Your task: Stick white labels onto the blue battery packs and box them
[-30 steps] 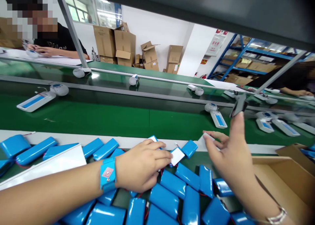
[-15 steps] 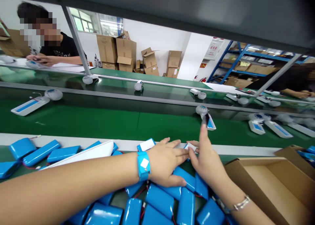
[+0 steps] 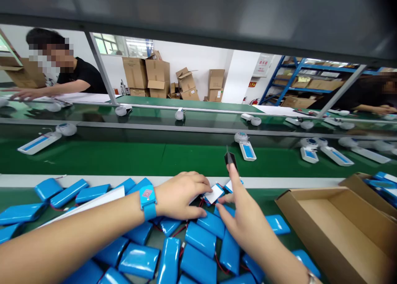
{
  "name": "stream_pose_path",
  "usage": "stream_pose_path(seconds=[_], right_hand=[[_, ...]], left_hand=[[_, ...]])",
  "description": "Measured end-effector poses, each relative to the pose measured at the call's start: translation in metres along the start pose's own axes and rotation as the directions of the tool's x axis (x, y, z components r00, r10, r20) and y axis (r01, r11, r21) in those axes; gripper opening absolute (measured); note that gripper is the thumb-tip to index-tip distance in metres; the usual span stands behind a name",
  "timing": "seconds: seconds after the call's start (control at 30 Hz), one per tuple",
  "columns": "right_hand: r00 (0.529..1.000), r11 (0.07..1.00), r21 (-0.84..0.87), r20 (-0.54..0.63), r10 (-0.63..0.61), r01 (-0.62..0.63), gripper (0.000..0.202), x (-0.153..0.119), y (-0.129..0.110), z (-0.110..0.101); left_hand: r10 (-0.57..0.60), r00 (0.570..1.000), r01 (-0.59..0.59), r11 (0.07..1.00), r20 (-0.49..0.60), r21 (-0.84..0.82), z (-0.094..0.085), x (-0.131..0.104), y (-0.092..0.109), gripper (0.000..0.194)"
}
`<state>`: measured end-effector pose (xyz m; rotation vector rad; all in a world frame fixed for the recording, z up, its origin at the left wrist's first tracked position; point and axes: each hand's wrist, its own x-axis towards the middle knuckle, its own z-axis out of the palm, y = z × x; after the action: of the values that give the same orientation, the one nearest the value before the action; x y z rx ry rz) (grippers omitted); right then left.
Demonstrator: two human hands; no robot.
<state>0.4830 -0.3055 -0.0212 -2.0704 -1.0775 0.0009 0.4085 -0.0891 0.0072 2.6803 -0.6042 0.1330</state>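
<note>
Blue battery packs (image 3: 198, 238) with red and black leads lie spread under and around my hands. My left hand (image 3: 182, 195), wearing a blue wristband (image 3: 148, 199), has its fingers bent and thumb apart. Its fingertips are at the edge of a pack topped with a white pad (image 3: 214, 193). My right hand (image 3: 248, 217) is just to the right of that pack, index finger stretched forward and thumb apart from it. A black pointed piece (image 3: 230, 160) sits at that fingertip; its kind is unclear. Behind this finger, another white-topped pack (image 3: 228, 186) is partly hidden.
An open cardboard box (image 3: 328, 222) stands at right, with another box of packs (image 3: 383, 184) behind it. A white strip (image 3: 93, 201) lies under my left forearm. White devices with blue panels (image 3: 247, 150) sit on the green belt (image 3: 198, 160). Co-workers (image 3: 82, 75) sit across.
My hands have moved apart, the left one to the left with its fingers now bent. The white-topped pack between them is more exposed. The view has shifted, and the left co-worker's arm reaches out.
</note>
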Motion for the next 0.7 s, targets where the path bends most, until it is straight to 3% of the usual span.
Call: stream_pose_path(seconds=[0.1, 0.23, 0.33, 0.4, 0.53, 0.6, 0.7], right_hand=[[1.000, 0.999, -0.048, 0.018, -0.007, 0.008, 0.079, -0.009, -0.004, 0.019], [0.998, 0.998, -0.042, 0.043, -0.044, 0.046, 0.078, -0.015, 0.001, 0.023], [0.997, 0.997, -0.034, 0.033, -0.064, 0.065, 0.077, -0.019, 0.001, 0.013], [0.998, 0.998, -0.028, -0.033, -0.053, 0.052, 0.081, -0.022, 0.000, 0.002], [0.973, 0.980, 0.151, -0.172, 0.155, -0.129, 0.097, -0.028, -0.003, -0.021], [0.935, 0.886, 0.396, -0.149, 0.320, -0.240, 0.108, -0.031, -0.009, -0.029], [0.867, 0.594, 0.739, -0.027, 0.497, -0.317, 0.114, -0.036, -0.024, -0.037]], left_hand=[[-0.046, 0.998, 0.049, 0.997, -0.046, 0.067, 0.013, -0.007, 0.008, 0.027], [-0.118, 0.988, 0.131, 0.983, -0.105, 0.129, 0.025, -0.010, 0.019, 0.017], [-0.098, 0.990, 0.112, 0.982, -0.099, 0.154, 0.025, -0.011, 0.021, 0.015], [-0.065, 0.995, 0.077, 0.985, -0.080, 0.156, 0.023, -0.011, 0.020, 0.014], [0.038, 0.999, -0.033, 0.989, -0.030, 0.141, 0.018, -0.010, 0.017, 0.014], [0.088, 0.996, -0.086, 0.989, -0.014, 0.117, 0.017, -0.010, 0.015, 0.010], [0.111, 0.994, -0.110, 0.992, -0.010, 0.063, 0.014, -0.010, 0.019, 0.010]])
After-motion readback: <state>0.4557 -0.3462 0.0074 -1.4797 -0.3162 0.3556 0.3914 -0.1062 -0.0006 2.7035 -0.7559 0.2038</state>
